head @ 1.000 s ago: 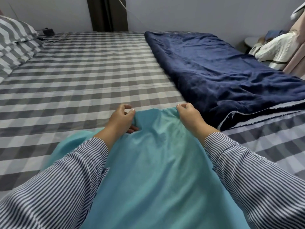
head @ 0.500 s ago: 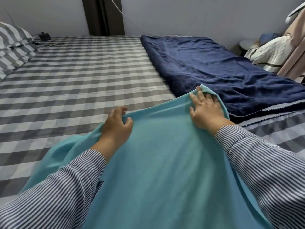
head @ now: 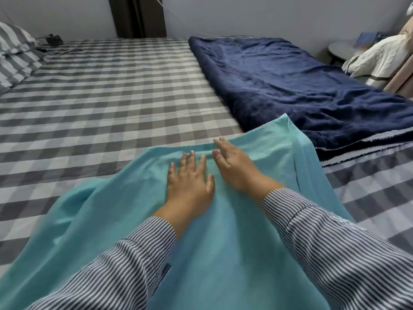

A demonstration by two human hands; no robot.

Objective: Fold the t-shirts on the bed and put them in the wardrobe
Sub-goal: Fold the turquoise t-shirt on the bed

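Note:
A teal t-shirt (head: 223,253) lies spread over the near edge of the bed (head: 100,108), which has a grey checked sheet. My left hand (head: 190,182) rests flat on the shirt with its fingers apart. My right hand (head: 234,166) lies flat beside it, palm down, fingers pointing away from me. Neither hand grips the cloth. The shirt's far right corner (head: 283,126) reaches the edge of the dark blue blanket. Both my forearms wear striped sleeves that cover the shirt's near part.
A dark blue blanket (head: 301,86) covers the bed's right side. Striped pillows (head: 15,52) sit at the far left, with a dark small object and cable (head: 52,39) behind them. Pale clothes (head: 380,57) are heaped on furniture at the far right. A dark curtain (head: 137,16) hangs behind the bed.
Both hands held the shirt's top edge and pulled it out toward the blanket. They have let go and now lie flat, close together, on the cloth.

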